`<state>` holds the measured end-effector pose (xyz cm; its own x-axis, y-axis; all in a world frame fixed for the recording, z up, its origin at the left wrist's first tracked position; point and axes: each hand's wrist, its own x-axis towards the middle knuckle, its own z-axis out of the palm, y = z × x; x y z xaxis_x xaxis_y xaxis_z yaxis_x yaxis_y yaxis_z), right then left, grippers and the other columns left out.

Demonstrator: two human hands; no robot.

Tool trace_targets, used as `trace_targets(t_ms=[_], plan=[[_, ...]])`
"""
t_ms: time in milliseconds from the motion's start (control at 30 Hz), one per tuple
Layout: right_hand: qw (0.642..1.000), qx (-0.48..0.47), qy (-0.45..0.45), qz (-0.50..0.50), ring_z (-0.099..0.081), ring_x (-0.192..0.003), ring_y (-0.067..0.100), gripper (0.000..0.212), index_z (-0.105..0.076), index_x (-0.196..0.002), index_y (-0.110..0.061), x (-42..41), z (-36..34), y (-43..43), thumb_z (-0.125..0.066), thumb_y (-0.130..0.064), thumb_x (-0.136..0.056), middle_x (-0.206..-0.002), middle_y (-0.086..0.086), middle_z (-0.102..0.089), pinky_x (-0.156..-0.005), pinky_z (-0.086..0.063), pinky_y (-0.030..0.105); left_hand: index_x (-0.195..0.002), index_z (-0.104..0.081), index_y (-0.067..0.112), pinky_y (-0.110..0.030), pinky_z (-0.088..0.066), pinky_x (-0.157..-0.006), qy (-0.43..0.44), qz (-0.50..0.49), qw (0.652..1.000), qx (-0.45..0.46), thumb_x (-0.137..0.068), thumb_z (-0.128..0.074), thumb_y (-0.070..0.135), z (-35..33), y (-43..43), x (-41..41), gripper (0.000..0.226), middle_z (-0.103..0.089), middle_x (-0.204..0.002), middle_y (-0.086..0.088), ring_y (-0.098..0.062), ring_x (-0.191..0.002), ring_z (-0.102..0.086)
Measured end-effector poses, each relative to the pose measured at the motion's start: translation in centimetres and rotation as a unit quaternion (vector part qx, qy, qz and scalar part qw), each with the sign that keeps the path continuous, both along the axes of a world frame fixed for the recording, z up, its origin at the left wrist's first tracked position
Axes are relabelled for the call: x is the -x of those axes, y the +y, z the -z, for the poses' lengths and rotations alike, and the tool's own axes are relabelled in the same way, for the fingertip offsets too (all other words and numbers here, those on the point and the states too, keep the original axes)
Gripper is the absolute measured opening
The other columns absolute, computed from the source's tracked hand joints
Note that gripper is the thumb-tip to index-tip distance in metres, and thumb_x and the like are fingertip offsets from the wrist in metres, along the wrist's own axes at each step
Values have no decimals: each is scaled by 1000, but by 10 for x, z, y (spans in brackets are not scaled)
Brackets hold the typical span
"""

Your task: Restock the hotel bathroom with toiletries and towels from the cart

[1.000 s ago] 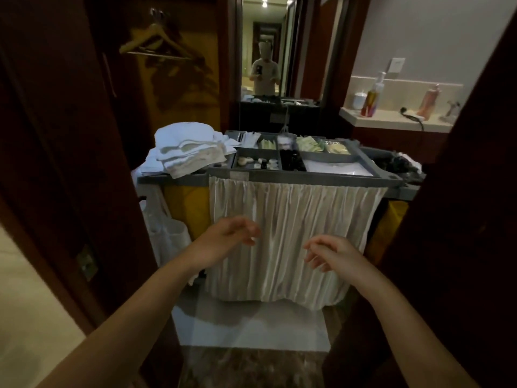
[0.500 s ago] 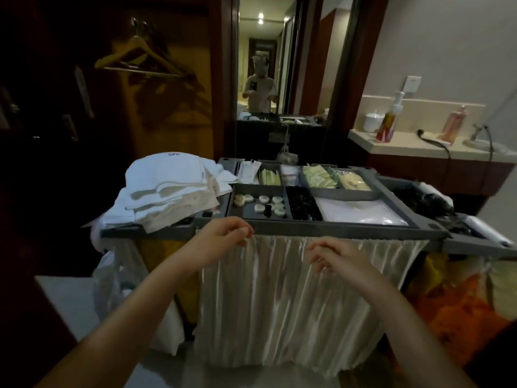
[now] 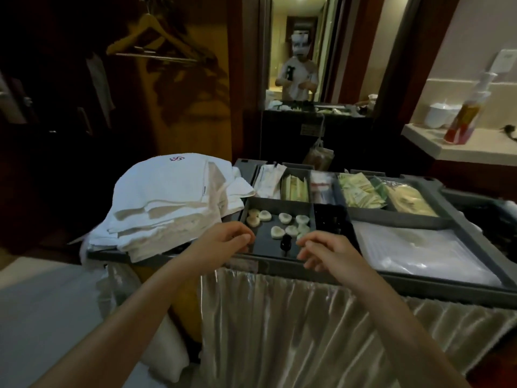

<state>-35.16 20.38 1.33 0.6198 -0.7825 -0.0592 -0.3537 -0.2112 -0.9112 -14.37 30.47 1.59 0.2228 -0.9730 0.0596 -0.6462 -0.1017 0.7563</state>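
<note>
My left hand [image 3: 223,239]: over the cart's near edge, beside the towel stack; fingers loosely curled, holding nothing that I can see.
My right hand [image 3: 327,250]: level with the left and a little apart from it, over the same edge; fingers relaxed and bent, empty.
Pleated skirt [image 3: 279,331]: pale cloth hanging from the cart front, below both of my forearms.
Cart tray [image 3: 419,287]: grey, split into compartments, right in front of me.
Small black bottle [image 3: 285,243]: I see it upright in the near compartment, between my two hands.
Round soaps [image 3: 279,222]: pale discs scattered in that same compartment, just past my fingers.
Plastic-wrapped packs [image 3: 414,247]: flat in the wide near-right compartment.
Towels [image 3: 167,203]: white, folded and piled on the cart's left end, the top one with a small red mark.
Sachets [image 3: 358,194]: yellowish packets in the back row of compartments.
Tabletop [image 3: 453,147]: beige, far right, carrying a pump bottle [image 3: 464,119] and a white cup [image 3: 439,114].
Mirror [image 3: 299,51]: behind the cart, showing a person.
Hanger [image 3: 154,37]: wooden, in the dark wardrobe at far left.
</note>
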Motion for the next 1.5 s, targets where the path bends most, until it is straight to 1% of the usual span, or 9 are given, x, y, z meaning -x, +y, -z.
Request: trace_targets(t_ms=[233, 367, 467, 800, 933, 1033, 1200, 1333, 1500], plan=[[998, 27, -5, -55, -63, -64, 8, 20, -65, -94, -16, -42, -15, -87, -45, -16, -97, -78, -2, -69, -64, -48, 23, -94, -59, 26, -6, -44, -63, 11, -65, 997, 29, -97, -45, 17, -18, -64, -25, 17, -59, -83, 15, 12, -72, -57], [996, 12, -5, -93, -62, -61, 9, 21, -65, -89, -17, -77, -10, -116, -46, -14, -97, -74, -1, -68, -58, -47, 21, -100, -61, 25, -26, -53, -73, 26, -122, 992, 11, -96, -46, 22, -4, -74, -49, 16, -63, -90, 7, -9, -86, -61], [991, 21, 10, -130, -64, -65, 11, 21, -65, -89, -17, -111, -4, -127, -45, -14, -97, -77, -1, -69, -58, -48, 18, -102, -62, 28, -19, -50, -74, 25, -168, 985, 18, -96, -47, 22, 8, -73, -76, 17, -61, -101, 8, -4, -94, -58], [985, 65, 24, -160, -64, -76, 11, 19, -65, -88, -22, -237, -2, -149, -48, -15, -94, -82, -3, -68, -64, -47, 20, -111, -62, 17, -21, -34, -89, -87, -280, 955, 38, -94, -52, 24, 19, -85, -229, 21, -55, -121, 1, -12, -112, -50], [978, 104, 44, -176, -61, -83, 3, 18, -64, -92, -22, -296, -8, -149, -47, -18, -95, -88, -11, -65, -67, -43, 16, -134, -48, 19, -35, -27, -108, -190, -302, 934, -1, -92, -41, 43, 30, -97, -287, 49, -41, -145, -3, -21, -135, -36], [974, 123, 54, -183, -58, -93, 8, 17, -64, -95, -22, -339, -8, -147, -47, -19, -95, -93, -14, -62, -71, -41, 13, -146, -27, 28, -40, -7, -116, -199, -279, 939, -40, -84, -21, 55, 47, -98, -307, 67, -20, -156, 4, -13, -144, -12], [968, 172, 74, -165, -51, -109, 13, 19, -62, -107, -17, -405, 9, -144, -48, -17, -94, -119, 1, -57, -88, -38, 22, -148, -12, 33, -37, 0, -116, -205, -265, 942, -26, -73, 4, 66, 76, -98, -314, 84, -5, -158, 9, -10, -145, 0], [952, 252, 95, -147, -43, -127, 21, 33, -55, -126, -20, -453, 23, -134, -43, -25, -96, -137, 1, -51, -107, -33, 35, -148, -11, 35, -35, 2, -116, -190, -261, 947, -8, -74, 4, 65, 79, -97, -314, 81, -3, -158, 11, -7, -145, 2], [887, 393, 193, -148, -22, -142, 17, 45, -35, -142, -28, -489, 45, -127, -25, -39, -100, -152, -5, -32, -115, -15, 35, -148, -14, 30, -27, 1, -117, -93, -300, 948, 47, -87, -15, 49, 83, -90, -313, 63, -8, -155, 16, -5, -144, -5]])
